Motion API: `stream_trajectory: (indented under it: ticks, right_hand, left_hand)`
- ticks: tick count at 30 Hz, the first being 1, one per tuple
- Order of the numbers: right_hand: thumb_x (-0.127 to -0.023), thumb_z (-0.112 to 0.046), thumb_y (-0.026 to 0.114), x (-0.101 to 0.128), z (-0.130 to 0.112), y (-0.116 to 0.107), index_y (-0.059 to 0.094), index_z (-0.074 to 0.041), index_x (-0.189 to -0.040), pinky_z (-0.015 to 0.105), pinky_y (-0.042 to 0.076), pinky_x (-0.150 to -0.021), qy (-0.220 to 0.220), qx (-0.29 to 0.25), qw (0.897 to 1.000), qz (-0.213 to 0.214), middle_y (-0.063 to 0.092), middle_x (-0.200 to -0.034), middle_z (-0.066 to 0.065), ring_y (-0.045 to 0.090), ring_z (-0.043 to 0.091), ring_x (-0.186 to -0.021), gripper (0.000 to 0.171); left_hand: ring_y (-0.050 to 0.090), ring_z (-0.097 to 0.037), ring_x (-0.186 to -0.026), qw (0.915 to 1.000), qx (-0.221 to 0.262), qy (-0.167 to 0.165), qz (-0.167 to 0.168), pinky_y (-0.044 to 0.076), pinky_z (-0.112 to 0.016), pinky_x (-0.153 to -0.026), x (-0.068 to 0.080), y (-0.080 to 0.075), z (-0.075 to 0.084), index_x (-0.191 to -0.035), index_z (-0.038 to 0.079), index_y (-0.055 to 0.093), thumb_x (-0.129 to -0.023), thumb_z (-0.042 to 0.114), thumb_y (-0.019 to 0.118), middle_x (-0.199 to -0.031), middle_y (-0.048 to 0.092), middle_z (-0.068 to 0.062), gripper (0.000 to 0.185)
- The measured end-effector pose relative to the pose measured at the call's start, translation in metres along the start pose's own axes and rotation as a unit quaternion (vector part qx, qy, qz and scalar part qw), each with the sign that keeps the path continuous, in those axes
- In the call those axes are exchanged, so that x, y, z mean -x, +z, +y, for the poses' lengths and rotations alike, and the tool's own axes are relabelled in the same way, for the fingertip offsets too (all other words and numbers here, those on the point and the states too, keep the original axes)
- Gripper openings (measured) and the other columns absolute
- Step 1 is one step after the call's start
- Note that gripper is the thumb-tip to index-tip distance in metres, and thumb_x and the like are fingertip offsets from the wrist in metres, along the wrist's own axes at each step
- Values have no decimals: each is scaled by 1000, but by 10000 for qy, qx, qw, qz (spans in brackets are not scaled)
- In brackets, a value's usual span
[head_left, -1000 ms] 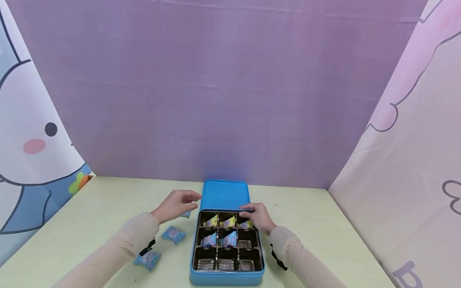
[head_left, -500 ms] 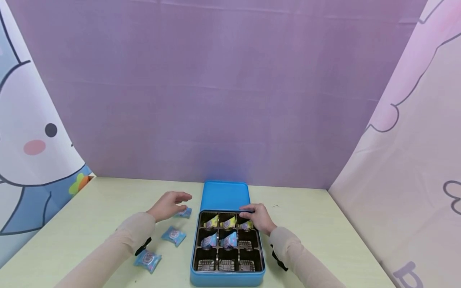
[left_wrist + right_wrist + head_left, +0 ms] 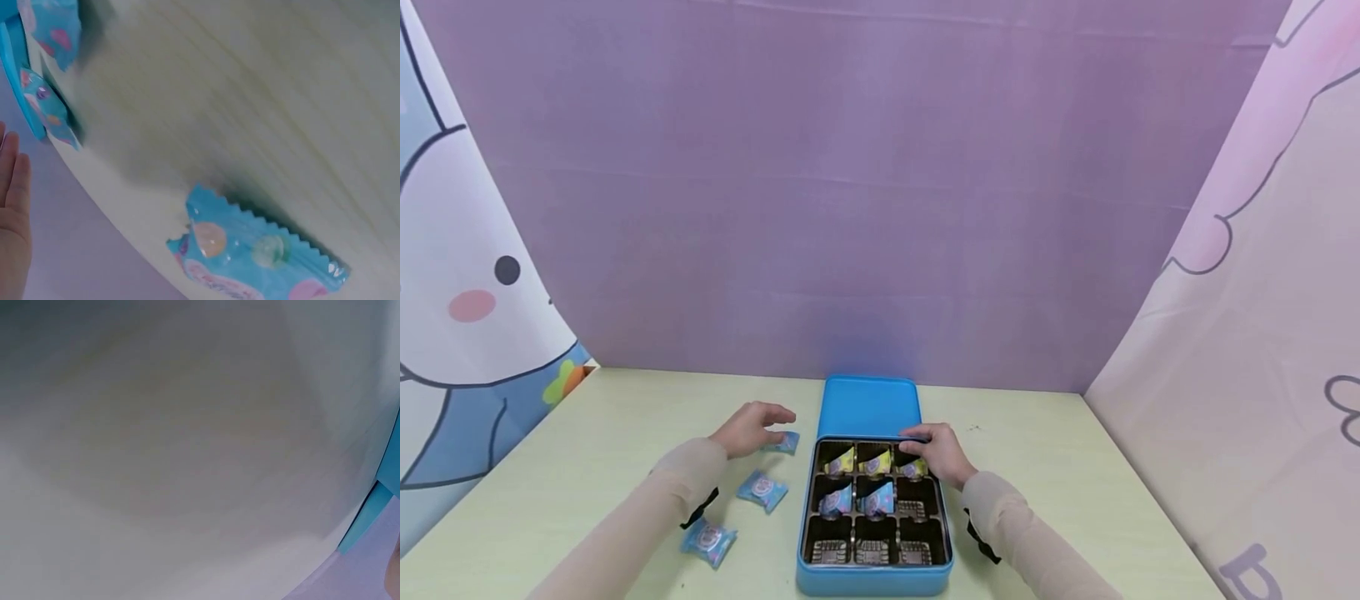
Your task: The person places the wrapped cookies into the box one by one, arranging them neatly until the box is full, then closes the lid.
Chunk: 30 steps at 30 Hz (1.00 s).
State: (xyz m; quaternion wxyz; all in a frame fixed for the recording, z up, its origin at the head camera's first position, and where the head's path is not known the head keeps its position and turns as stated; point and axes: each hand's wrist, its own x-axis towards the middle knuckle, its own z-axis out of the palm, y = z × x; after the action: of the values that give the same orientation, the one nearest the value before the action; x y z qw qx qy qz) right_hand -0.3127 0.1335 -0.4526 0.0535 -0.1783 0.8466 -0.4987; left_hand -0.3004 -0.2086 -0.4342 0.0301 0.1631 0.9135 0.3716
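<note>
A shallow blue box [image 3: 874, 581] stands open, its dark insert divided into compartments. Yellow-wrapped candies [image 3: 874, 463] fill the back row; two blue-wrapped candies [image 3: 877, 500] sit in the left and middle cells of the middle row. My left hand [image 3: 749, 428] hovers with spread, relaxed fingers over the farthest loose candy [image 3: 786, 443], partly hiding it. Nothing shows between its fingers. In the left wrist view, that hand [image 3: 14, 200] appears at the left edge, fingers extended. With thumb and fingers, my right hand [image 3: 942, 453] grips the box's back right rim, partly covering the right yellow candy.
Two more blue-wrapped candies, a middle one [image 3: 762, 491] and a nearer one [image 3: 708, 542], lie left of the box on the pale table [image 3: 1060, 500]. Behind the box lies its blue lid [image 3: 869, 407]. A purple backdrop [image 3: 880, 208] rises at the table's far edge.
My left hand has drawn back leftward from beside the lid to the farthest loose candy, slowing in the last half second. My right hand and the box stay put.
</note>
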Motion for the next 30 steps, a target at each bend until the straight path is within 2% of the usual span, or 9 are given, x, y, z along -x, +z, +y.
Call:
stream_trajectory:
  ticks: [7,11,16,21,30]
  right_hand:
    - [-86,-17,63,-1,-2,-2,67,-7,-111,35,53,-77,-22,42,10000,16,63,-115,13,60,26,-104,27]
    - [-86,-17,63,-1,-1,0,66,-6,-111,31,50,-69,-58,-29,10000,-35,62,-116,14,61,26,-103,28]
    - [-86,-15,62,0,0,1,66,-4,-112,32,47,-63,-8,-144,9999,-80,61,-117,16,62,26,-98,28]
    - [-86,-17,63,2,-2,-1,66,-6,-111,31,49,-67,68,-74,9999,-2,62,-116,15,63,22,-92,28]
    - [-85,-17,63,0,-3,0,67,-7,-110,30,49,-69,-27,-18,10000,34,63,-115,13,61,25,-102,27]
  left_hand:
    - [54,-35,-113,10000,-12,-39,-32,44,-48,-96,-9,3,-11,-116,-1,61,-83,4,65,-117,62,-16,34]
    - [54,-36,-113,9998,174,-103,-22,45,-48,-96,-8,4,-14,-115,-2,61,-82,2,66,-117,62,-17,34]
    - [56,-36,-111,9990,412,-134,-53,46,-46,-94,-10,7,-16,-114,-4,61,-78,0,68,-115,62,-19,36]
    - [57,-35,-109,9992,390,-74,-111,47,-45,-93,-12,9,-20,-112,-5,61,-76,-3,67,-113,63,-19,37]
    - [58,-34,-107,9994,264,-217,15,46,-46,-93,-11,10,-18,-112,-4,62,-76,-4,67,-111,64,-18,36]
